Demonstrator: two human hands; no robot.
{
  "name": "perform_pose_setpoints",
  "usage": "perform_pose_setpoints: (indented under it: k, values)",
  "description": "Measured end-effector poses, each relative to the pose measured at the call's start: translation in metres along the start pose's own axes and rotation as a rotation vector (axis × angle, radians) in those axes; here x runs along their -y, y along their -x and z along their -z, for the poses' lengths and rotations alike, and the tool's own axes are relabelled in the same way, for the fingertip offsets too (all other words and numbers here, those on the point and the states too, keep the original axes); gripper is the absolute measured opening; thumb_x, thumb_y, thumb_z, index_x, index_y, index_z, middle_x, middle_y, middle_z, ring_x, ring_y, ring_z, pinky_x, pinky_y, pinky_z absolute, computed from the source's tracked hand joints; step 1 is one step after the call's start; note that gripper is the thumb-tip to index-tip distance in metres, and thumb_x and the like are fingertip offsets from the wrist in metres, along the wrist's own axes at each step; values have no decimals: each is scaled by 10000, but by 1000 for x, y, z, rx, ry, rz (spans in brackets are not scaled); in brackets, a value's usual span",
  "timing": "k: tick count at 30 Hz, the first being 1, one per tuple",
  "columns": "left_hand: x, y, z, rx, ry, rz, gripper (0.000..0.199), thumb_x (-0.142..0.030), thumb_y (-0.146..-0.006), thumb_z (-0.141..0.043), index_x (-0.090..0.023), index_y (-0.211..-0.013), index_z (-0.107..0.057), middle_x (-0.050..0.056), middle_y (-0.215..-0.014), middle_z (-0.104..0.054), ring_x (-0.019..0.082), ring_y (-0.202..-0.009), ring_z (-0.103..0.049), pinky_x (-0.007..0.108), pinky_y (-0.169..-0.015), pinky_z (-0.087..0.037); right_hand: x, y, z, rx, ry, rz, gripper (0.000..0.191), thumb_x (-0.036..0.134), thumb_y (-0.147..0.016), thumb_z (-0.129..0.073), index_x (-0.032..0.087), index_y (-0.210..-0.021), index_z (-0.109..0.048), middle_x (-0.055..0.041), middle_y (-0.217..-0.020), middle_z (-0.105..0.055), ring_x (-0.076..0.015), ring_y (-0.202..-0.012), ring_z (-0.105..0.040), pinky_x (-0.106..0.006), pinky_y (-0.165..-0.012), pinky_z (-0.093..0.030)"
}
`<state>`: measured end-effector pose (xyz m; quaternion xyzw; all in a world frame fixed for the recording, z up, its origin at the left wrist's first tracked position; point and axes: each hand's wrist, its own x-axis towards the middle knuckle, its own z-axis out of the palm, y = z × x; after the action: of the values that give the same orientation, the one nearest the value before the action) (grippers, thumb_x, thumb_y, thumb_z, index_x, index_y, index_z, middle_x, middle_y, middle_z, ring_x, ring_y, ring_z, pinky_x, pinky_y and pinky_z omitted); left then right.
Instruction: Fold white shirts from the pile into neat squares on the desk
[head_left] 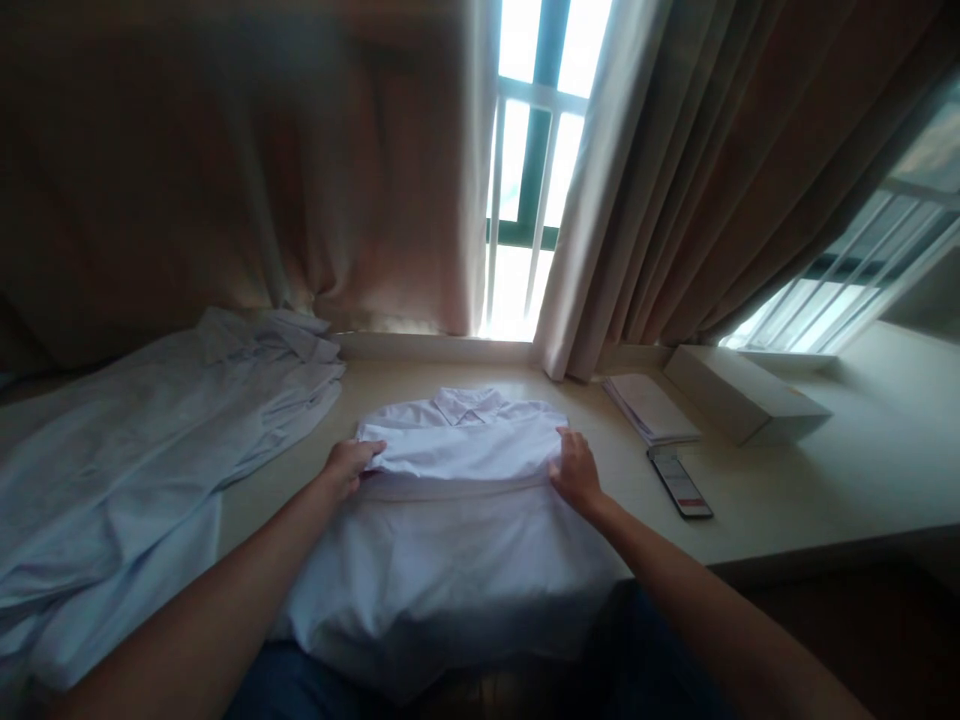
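A white collared shirt lies in front of me, its collar toward the window and a folded band across its upper part. My left hand grips the left end of that band, thumb on top and fingers underneath. At the opposite end, my right hand is closed on the shirt's edge, its fingertips partly hidden. Below the band, white cloth spreads toward me and hangs over the near edge of the ledge; whether it belongs to the same shirt I cannot tell.
Several white garments are heaped at the left. On the right of the pale ledge are a phone, a stack of papers and a white box. Long curtains hang beside a barred window behind.
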<state>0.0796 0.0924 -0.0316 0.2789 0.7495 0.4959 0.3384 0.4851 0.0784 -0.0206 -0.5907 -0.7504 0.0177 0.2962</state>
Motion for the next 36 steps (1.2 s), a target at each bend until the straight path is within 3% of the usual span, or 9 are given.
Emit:
perform_pose_setpoints:
  k: [2,5,9,14,23,31,36]
  values:
    - [-6,-8,4,28,52,34,212,-180,-578,-717,-119,-755,-618,30,-680,-646,166,-592,-625,294,-522,-547,-26,5,1,42,92,-113,516,212,-786,-602,133,-1281,-477,-161,-1266,-540,-271,-1167,-498,-358,-970,-389]
    - [-5,-14,15,8,69,50,259,-183,-584,-722,-126,-809,-607,9,-709,-635,145,-599,-614,289,-528,-551,-42,15,-8,163,164,-254,229,288,-882,-522,164,-1062,-590,-116,-1017,-645,-228,-957,-595,-294,-811,-420]
    - [15,-15,35,-51,-11,71,292,-206,-525,-762,-121,-770,-628,21,-657,-622,179,-588,-604,298,-496,-520,-43,30,-21,114,224,-227,117,239,-898,-493,178,-922,-590,-96,-944,-644,-219,-921,-584,-290,-801,-389]
    - [43,-17,51,-113,-243,35,322,-327,-448,-815,-142,-649,-644,62,-593,-625,253,-621,-611,318,-511,-467,-38,42,-25,37,251,-145,159,169,-880,-476,165,-1012,-566,-122,-1017,-615,-250,-985,-542,-337,-871,-371]
    - [52,-14,49,-81,-265,-70,396,-504,-599,-705,-145,-767,-702,54,-649,-661,232,-662,-622,282,-552,-426,-36,45,-27,-15,321,-99,176,155,-902,-438,175,-1048,-533,-108,-1013,-601,-239,-961,-534,-329,-855,-369]
    - [48,0,48,-67,-203,-98,345,-327,-600,-676,-128,-880,-704,42,-737,-702,189,-681,-635,248,-586,-448,-44,48,-32,-33,319,-81,156,131,-894,-410,193,-971,-530,-99,-956,-573,-244,-906,-532,-329,-806,-374]
    - [44,5,46,-115,-221,-101,266,-320,-605,-648,-133,-788,-696,37,-639,-660,210,-684,-635,262,-592,-448,-44,50,-31,-27,316,-45,198,85,-864,-420,194,-972,-545,-95,-979,-561,-226,-884,-529,-311,-784,-379]
